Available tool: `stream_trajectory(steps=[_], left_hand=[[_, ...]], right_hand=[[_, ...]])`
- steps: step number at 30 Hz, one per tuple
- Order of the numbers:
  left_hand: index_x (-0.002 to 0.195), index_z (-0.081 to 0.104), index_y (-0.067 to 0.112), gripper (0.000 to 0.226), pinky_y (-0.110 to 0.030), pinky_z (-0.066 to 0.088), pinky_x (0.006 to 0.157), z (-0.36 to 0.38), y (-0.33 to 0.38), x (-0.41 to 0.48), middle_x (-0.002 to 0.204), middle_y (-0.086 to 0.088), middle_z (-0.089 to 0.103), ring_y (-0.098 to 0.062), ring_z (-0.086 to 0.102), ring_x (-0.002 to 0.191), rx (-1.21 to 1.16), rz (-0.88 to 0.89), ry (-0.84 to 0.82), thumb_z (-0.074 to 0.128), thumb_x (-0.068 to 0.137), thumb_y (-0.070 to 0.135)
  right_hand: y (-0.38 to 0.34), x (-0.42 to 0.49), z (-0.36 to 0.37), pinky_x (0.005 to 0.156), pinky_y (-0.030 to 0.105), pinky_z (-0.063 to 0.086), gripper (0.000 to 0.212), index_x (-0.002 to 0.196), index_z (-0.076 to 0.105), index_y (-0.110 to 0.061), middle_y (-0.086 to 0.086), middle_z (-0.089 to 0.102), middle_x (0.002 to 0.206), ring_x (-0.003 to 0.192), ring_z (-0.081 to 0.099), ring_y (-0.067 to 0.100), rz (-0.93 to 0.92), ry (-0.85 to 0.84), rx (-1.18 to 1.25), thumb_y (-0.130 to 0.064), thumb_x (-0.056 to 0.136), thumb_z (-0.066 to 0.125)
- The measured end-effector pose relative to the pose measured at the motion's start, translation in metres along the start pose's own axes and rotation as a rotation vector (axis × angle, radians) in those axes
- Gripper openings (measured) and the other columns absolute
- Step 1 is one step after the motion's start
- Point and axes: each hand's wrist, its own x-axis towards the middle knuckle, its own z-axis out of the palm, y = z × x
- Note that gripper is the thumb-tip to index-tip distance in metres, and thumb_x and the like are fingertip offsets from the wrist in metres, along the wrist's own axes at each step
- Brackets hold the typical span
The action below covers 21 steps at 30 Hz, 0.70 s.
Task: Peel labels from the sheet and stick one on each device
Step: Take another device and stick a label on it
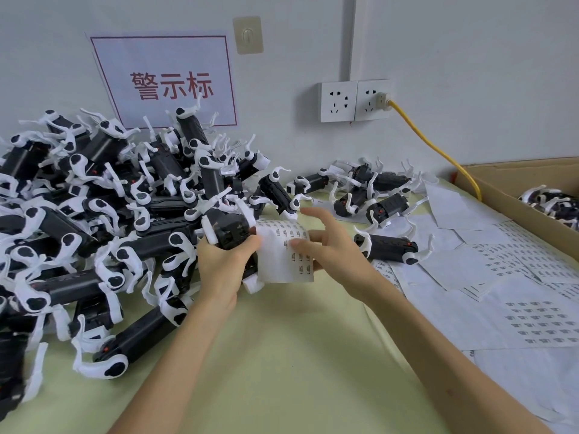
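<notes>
Table (282, 355): pale green cover. A heap of devices (94, 214) fills its left side, and a few more lie well apart by the wall.

Loose sheets (501, 277) cover the right side, beside a cardboard box (517, 195).

Your left hand (222, 264) grips one device (230, 230), fingers curled round its black body, just in front of the heap.

Your right hand (332, 245) pinches the label sheet (288, 255), thumb on its printed face, upper fingers spread loose. The sheet is held above the table, touching the held device.

Risks, judged:
- The sheet is curled and floppy, so a peeled label may fold onto itself or catch your thumb.
- The heap is just beside your left hand, and its white clips interlock. Drag the held unit sideways and neighbours may come with it or slide.
- Labelled and unlabelled units look alike, so a stray put-down could mean a double label or a miss.

Sheet: white backing, small dark labels in columns, with part of the left side bare. The print is too small to read.
</notes>
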Motion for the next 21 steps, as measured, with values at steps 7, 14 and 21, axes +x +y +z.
stream_trajectory(steps=[7,14,21], left_hand=[[0.081,0.078,0.025,0.016,-0.051,0.063,0.068,-0.006,0.005,-0.002,0.089,-0.008,0.076,-0.022,0.073,0.075,-0.061,-0.148,-0.369,0.088,0.073,0.016],[0.102,0.076,0.013,0.04,-0.048,0.06,0.09,0.004,-0.006,-0.013,0.115,-0.014,0.073,-0.035,0.069,0.114,-0.131,-0.166,-0.695,0.087,0.065,0.023],[0.114,0.077,0.016,0.052,-0.05,0.062,0.07,0.001,-0.004,-0.011,0.122,-0.014,0.071,-0.033,0.073,0.099,-0.144,-0.186,-0.616,0.088,0.063,0.024]], right_hand=[[-0.002,0.005,-0.008,0.064,0.031,0.051,0.029,0.081,0.071,-0.029,-0.012,0.073,0.087,0.073,0.063,0.01,-0.28,0.453,0.106,-0.002,0.092,0.069],[-0.004,0.006,-0.011,0.072,0.029,0.059,0.031,0.108,0.076,-0.035,-0.007,0.076,0.106,0.087,0.07,0.008,-0.189,0.346,0.211,-0.008,0.099,0.063],[0.004,0.004,-0.005,0.055,0.016,0.039,0.018,0.104,0.069,-0.032,-0.017,0.051,0.063,0.055,0.047,0.005,-0.273,0.427,-0.246,-0.024,0.09,0.075]])
